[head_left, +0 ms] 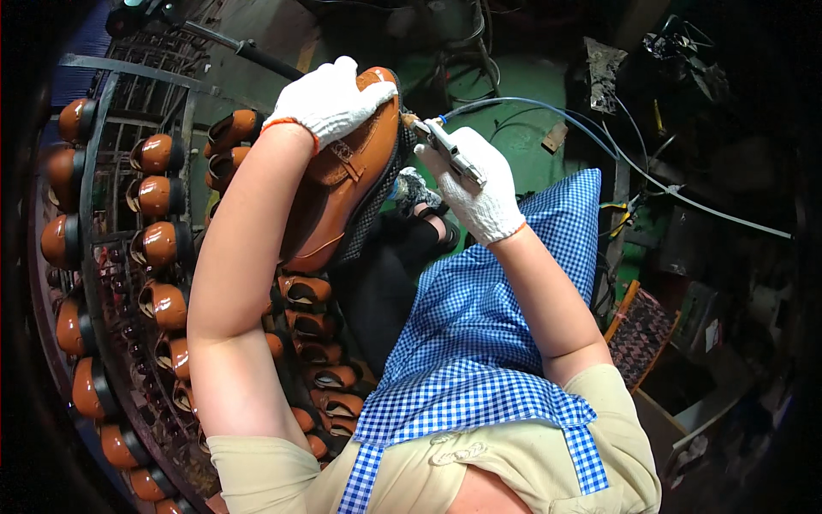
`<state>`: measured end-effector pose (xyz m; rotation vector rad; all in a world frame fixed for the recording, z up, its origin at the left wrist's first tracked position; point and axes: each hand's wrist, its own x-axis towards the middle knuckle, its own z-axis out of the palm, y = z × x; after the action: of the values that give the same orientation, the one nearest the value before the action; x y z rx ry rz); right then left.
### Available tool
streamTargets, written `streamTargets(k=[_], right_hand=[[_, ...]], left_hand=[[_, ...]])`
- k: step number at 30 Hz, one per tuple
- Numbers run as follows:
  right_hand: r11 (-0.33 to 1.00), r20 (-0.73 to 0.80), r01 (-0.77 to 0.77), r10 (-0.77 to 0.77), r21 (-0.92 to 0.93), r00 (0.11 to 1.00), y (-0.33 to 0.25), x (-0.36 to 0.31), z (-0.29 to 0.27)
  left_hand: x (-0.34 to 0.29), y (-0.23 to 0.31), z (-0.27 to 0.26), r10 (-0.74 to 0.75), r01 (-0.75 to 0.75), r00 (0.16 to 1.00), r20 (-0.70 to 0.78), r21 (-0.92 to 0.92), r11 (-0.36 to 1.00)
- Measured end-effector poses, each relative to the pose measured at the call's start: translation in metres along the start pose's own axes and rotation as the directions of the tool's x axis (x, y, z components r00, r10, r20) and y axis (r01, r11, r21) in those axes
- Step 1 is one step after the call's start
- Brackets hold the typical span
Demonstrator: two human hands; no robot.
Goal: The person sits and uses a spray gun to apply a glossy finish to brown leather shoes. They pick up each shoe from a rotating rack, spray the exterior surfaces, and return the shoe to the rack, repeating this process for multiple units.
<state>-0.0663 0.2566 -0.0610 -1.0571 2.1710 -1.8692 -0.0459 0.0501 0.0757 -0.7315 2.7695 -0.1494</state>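
My left hand (325, 104), in a white knit glove with an orange cuff, is closed on the upper end of a brown leather shoe (347, 184). The shoe is held up at a tilt, and a strap with a buckle crosses its upper. Its dark textured sole faces right. In my right hand (484, 184), also gloved, is a small silver air gun (454, 154). The gun's brass-coloured end lies close to the sole's edge; I cannot tell if they touch. A pale blue hose (522, 101) runs from the gun to the right.
Metal racks (101, 163) on the left carry several rows of brown shoes (158, 197). More shoes (312, 325) are stacked below my left arm. A dark bar (257, 58) reaches in behind the left hand. At right are a patterned chair (642, 334) and hanging cables.
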Motion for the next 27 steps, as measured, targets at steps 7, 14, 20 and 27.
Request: streamTargets(k=[7, 14, 20, 27], right_hand=[[0.984, 0.093, -0.12, 0.108, 0.13, 0.99, -0.008, -0.029, 0.006], [0.998, 0.037, 0.06, -0.06, -0.022, 0.998, -0.021, -0.054, 0.013], [0.985, 0.008, 0.173, -0.173, 0.011, 0.985, -0.029, -0.073, 0.021], [0.981, 0.087, 0.144, -0.134, -0.13, 0.987, -0.036, -0.098, 0.027]], left_hand=[[0.012, -0.018, 0.009, -0.089, 0.091, 0.995, 0.036, -0.043, 0.995], [0.019, -0.027, 0.017, -0.191, 0.196, 0.979, 0.07, -0.07, 0.978], [0.025, -0.037, 0.021, -0.209, 0.216, 0.975, 0.079, -0.099, 0.971], [0.032, -0.047, 0.028, -0.225, 0.235, 0.971, 0.08, -0.168, 0.957]])
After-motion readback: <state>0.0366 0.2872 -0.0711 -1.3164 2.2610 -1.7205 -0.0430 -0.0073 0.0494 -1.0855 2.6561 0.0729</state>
